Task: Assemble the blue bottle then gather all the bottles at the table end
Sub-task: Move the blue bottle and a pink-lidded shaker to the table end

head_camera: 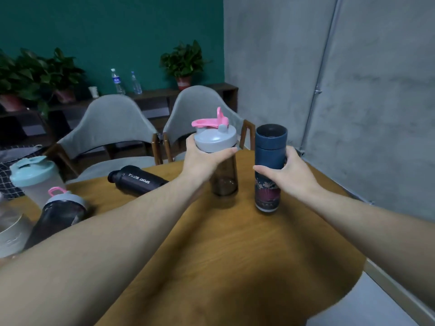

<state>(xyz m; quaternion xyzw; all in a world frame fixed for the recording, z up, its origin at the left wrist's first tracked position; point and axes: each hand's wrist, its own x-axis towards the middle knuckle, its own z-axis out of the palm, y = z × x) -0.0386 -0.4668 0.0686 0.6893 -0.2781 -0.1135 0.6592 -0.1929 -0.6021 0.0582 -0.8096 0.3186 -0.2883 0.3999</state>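
The blue bottle (pixel 269 151) stands upright near the table's far right end, its cap on and a patterned band around its lower half. My right hand (pixel 292 171) is wrapped around its middle. Just left of it stands a smoky dark shaker (pixel 223 180) with a grey lid and a pink flip cap. My left hand (pixel 202 156) grips that shaker just under the lid. Both bottles rest on the wooden table (pixel 223 243).
A black sport bottle (pixel 137 180) lies on its side left of the shaker. At the left edge stand a frosted shaker with a teal lid (pixel 35 177), a tilted dark shaker with a pink loop (pixel 58 215) and a pale container (pixel 11 234). Two grey chairs (pixel 113 123) stand behind the table.
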